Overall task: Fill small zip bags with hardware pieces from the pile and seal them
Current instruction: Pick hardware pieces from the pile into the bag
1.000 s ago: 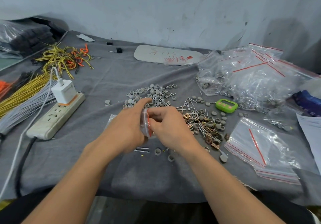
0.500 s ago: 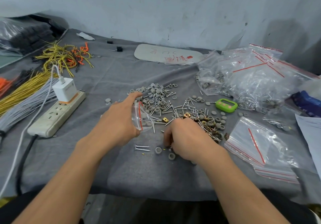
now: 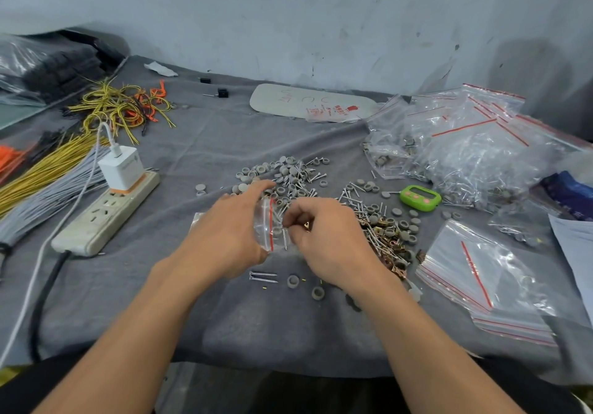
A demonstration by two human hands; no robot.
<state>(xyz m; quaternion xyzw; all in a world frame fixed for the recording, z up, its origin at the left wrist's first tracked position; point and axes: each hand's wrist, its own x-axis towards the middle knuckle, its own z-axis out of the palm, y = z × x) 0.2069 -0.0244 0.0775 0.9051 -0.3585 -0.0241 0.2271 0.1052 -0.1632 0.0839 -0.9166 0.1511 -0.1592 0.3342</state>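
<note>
Gripping zip bag [image 3: 269, 221] in left hand [image 3: 224, 237], tilted mouth-first toward right hand [image 3: 327, 240] pinching a hardware piece [image 3: 306, 226], for easy loading.

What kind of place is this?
Probably a small workshop's packing table. Loose screws and grey caps lie piled on a grey cloth, empty zip bags are stacked beside them, and the left hand holds a small zip bag while the right hand pinches a brass piece.

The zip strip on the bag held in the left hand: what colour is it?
The zip strip is red, clearest in the head view.
</note>
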